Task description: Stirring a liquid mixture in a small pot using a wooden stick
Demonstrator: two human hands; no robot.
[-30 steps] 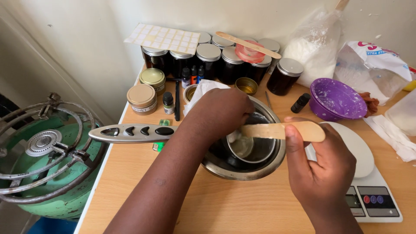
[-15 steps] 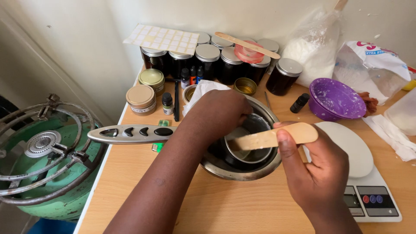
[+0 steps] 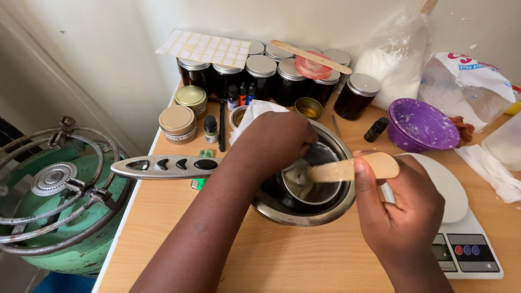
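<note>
Fingers of the right hand (image 3: pixel 399 209) pinch a flat wooden stick (image 3: pixel 347 169), stirring the small inner metal cup (image 3: pixel 312 187); the left hand (image 3: pixel 274 142) clasps its rim, steadying it inside the steel bowl (image 3: pixel 304 214).

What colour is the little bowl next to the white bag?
Purple, smeared with white powder inside: the bowl, clearest in the head view.

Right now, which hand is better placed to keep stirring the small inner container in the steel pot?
Right. The right hand grips the wooden stick, its tip already inside the inner container. The left hand is on that container's rim inside the steel pot, apparently steadying it.
</note>
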